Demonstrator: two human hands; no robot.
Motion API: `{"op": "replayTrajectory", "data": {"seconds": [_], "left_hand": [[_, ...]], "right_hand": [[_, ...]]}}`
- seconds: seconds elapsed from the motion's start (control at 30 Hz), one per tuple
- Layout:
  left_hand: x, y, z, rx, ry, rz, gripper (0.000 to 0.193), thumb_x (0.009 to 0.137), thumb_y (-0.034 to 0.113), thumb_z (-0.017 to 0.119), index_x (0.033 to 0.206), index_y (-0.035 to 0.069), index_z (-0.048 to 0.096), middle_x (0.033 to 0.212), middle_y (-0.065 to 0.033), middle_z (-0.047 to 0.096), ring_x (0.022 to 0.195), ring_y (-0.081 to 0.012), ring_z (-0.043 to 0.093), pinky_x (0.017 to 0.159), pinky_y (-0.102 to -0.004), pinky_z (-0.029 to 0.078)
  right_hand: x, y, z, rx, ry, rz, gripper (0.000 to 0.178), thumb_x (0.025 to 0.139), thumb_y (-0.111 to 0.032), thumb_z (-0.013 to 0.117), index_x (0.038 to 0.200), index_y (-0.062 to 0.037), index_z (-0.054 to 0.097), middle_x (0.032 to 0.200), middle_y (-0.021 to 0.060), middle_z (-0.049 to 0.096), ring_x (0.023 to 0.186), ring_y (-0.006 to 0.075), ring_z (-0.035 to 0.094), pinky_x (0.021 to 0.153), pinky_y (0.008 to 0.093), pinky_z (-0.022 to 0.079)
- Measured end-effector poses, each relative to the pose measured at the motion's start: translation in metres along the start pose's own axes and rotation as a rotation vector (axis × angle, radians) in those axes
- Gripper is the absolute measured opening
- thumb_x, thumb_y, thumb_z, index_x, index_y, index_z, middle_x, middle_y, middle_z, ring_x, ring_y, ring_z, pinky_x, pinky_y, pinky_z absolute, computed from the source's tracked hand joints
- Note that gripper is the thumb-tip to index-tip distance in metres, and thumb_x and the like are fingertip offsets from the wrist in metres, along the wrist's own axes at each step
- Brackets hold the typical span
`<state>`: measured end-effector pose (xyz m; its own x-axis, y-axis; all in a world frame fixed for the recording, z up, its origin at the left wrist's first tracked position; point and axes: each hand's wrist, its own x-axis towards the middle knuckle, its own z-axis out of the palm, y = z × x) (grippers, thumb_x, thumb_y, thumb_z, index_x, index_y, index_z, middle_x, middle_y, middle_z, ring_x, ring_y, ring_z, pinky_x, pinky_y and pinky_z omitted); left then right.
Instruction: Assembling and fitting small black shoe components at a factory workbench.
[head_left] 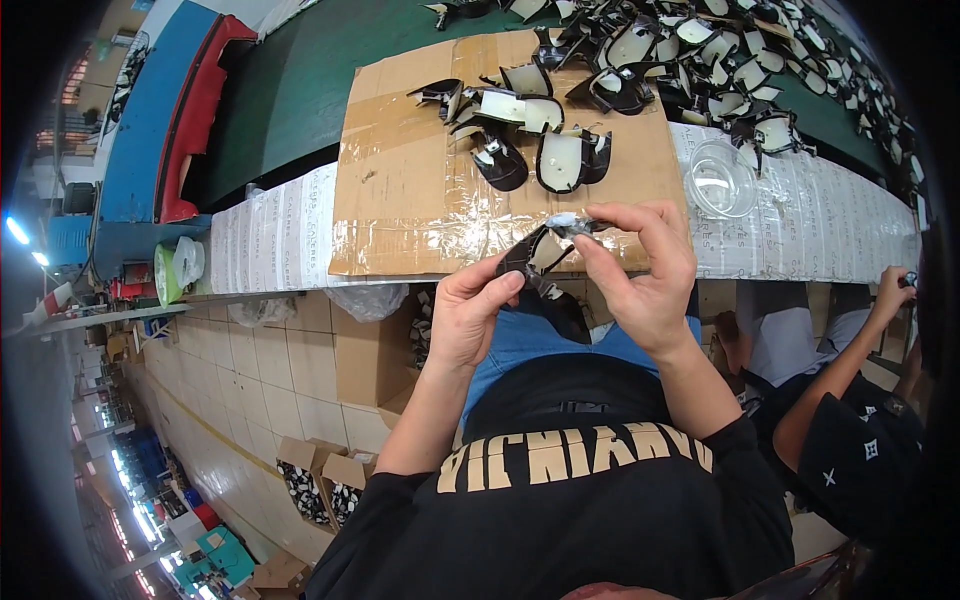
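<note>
Above the near edge of the cardboard sheet [400, 215], my left hand [472, 308] pinches a black shoe upper [522, 256] with a pale lining between thumb and fingers. More of that dark piece hangs below my hands, over my lap. My right hand [645, 265] is closed, thumb against fingers, on a small whitish-grey wad [568, 224] held at the upper's top edge. Whether the wad touches the upper I cannot tell. Farther back on the cardboard lie several more black uppers [560, 162] with cream linings, some overlapping.
A large heap of uppers [700, 60] covers the green belt [310, 90] at the back right. A clear round plastic tub [722, 180] stands right of the cardboard. At the right another person's hand [893, 290] is near the table edge. Boxes of parts [325, 475] stand on the floor.
</note>
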<state>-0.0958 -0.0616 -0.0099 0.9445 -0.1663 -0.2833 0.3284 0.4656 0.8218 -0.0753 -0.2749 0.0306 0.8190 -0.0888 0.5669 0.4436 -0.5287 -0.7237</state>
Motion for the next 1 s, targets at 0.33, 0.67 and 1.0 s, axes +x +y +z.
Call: {"op": "replayTrajectory", "data": {"seconds": [0.33, 0.67, 1.0], "left_hand": [[0.002, 0.001, -0.003, -0.145, -0.020, -0.072, 0.029, 0.094, 0.003, 0.067, 0.123, -0.002, 0.068, 0.104, -0.0123, 0.074, 0.085, -0.0176, 0.072, 0.069, -0.0277, 0.061], [0.001, -0.003, -0.005, -0.131, -0.007, -0.045, 0.029, 0.095, 0.004, 0.067, 0.123, -0.002, 0.068, 0.106, -0.0121, 0.074, 0.084, -0.0149, 0.072, 0.070, -0.0267, 0.061], [0.003, -0.005, -0.011, -0.049, 0.038, -0.034, 0.026, 0.098, 0.009, 0.063, 0.121, -0.004, 0.066, 0.098, -0.0164, 0.074, 0.075, -0.0225, 0.073, 0.065, -0.0275, 0.060]], "right_hand": [[-0.005, -0.005, -0.009, 0.186, -0.001, 0.132, 0.028, 0.075, -0.006, 0.082, 0.101, -0.0047, 0.074, 0.092, 0.0049, 0.070, 0.083, 0.0184, 0.057, 0.075, 0.0307, 0.047], [-0.014, -0.011, 0.001, 0.232, -0.115, 0.142, 0.029, 0.074, -0.007, 0.084, 0.101, -0.0063, 0.074, 0.089, 0.0017, 0.073, 0.081, 0.0174, 0.057, 0.078, 0.0293, 0.043], [-0.009, -0.003, -0.002, 0.053, -0.114, 0.029, 0.029, 0.073, -0.012, 0.084, 0.100, -0.0093, 0.075, 0.086, 0.0004, 0.073, 0.080, 0.0188, 0.058, 0.079, 0.0332, 0.039]]}}
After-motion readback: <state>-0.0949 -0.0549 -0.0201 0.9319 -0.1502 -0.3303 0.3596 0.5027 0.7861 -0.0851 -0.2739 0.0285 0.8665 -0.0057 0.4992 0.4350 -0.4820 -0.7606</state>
